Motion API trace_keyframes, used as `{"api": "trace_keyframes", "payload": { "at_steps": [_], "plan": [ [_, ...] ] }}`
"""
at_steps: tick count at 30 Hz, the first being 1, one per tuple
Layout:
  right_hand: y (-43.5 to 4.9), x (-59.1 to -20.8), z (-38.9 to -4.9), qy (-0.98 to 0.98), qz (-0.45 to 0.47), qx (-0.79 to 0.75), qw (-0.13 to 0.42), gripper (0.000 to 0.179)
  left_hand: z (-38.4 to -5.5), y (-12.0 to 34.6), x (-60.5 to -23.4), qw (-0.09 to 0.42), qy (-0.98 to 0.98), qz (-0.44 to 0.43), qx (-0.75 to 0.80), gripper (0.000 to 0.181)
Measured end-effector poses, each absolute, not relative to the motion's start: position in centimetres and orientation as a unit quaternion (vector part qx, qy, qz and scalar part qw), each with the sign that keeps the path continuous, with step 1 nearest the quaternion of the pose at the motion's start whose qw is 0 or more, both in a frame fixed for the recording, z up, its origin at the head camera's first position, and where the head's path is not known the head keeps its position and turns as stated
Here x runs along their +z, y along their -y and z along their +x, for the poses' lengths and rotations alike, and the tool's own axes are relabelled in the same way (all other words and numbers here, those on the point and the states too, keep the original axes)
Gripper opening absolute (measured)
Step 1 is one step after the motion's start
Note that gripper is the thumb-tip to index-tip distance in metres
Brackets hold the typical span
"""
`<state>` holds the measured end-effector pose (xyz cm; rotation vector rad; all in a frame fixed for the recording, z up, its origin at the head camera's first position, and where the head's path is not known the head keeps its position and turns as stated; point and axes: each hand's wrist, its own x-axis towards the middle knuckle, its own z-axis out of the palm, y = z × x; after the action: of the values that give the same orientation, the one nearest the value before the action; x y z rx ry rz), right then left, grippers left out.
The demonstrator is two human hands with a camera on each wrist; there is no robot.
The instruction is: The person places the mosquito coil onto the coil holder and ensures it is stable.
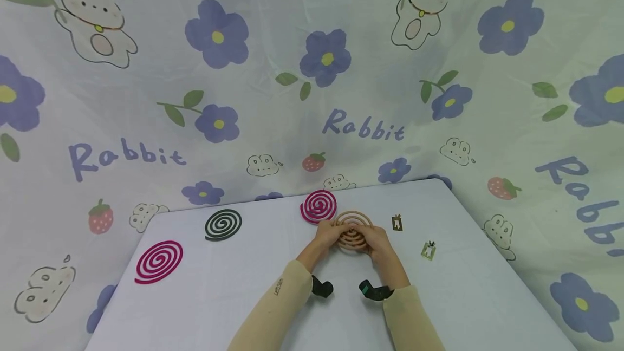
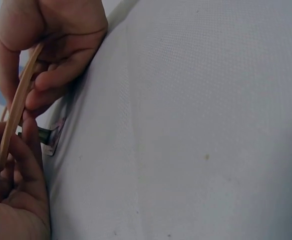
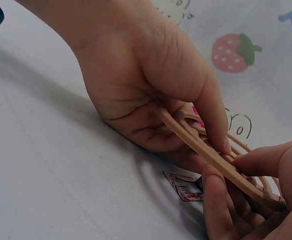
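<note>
Both hands hold a tan mosquito coil [image 1: 352, 212] tilted above the white tabletop. My left hand [image 1: 329, 235] grips its left side, and my right hand [image 1: 376, 239] grips the right side. In the right wrist view, both thumbs press on the upper face of the coil [image 3: 210, 158] near its middle, with fingers underneath. Seen almost edge-on in the left wrist view, the coil [image 2: 18, 102] runs between the two hands. A small metal coil stand [image 3: 178, 192] lies below the fingers, partly hidden by them.
A magenta coil [image 1: 319, 206] lies just behind the hands. Further left are a dark green coil [image 1: 223, 225] and another magenta coil [image 1: 159, 260]. To the right lie two small stands, one brownish [image 1: 397, 223] and one golden [image 1: 429, 251]. A patterned cloth backdrop [image 1: 273, 96] rises behind the table.
</note>
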<state>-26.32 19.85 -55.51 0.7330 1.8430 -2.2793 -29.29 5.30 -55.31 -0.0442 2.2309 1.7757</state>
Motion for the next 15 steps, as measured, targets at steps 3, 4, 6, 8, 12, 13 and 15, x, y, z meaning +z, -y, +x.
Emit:
{"api": "trace_keyframes", "payload": {
  "at_steps": [3,4,6,8,12,13,15],
  "plan": [
    [-19.82,-55.45,-26.27,-0.614,0.241,-0.750,0.060,0.043,-29.26,-5.32,-55.41,0.142,-0.772,-0.013,0.620,0.035],
    [-19.80,-55.42,-26.26,-0.615,0.240,-0.749,0.060,0.043,-29.23,-5.32,-55.42,0.141,-0.771,-0.011,0.620,0.034],
    [-19.77,-55.35,-26.27,-0.616,0.241,-0.748,0.063,0.042,-29.18,-5.30,-55.43,0.140,-0.771,-0.009,0.621,0.032],
    [-19.75,-55.36,-26.25,-0.614,0.237,-0.750,0.064,0.041,-29.14,-5.29,-55.39,0.140,-0.772,-0.009,0.620,0.032],
    [-19.69,-55.42,-26.22,-0.610,0.231,-0.756,0.062,0.038,-29.11,-5.26,-55.35,0.140,-0.775,-0.007,0.616,0.031],
    [-19.70,-55.46,-26.22,-0.609,0.231,-0.757,0.060,0.037,-29.12,-5.27,-55.32,0.142,-0.775,-0.008,0.616,0.030],
    [-19.71,-55.46,-26.19,-0.611,0.231,-0.755,0.058,0.035,-29.12,-5.28,-55.26,0.144,-0.776,-0.008,0.613,0.028]
  ]
}}
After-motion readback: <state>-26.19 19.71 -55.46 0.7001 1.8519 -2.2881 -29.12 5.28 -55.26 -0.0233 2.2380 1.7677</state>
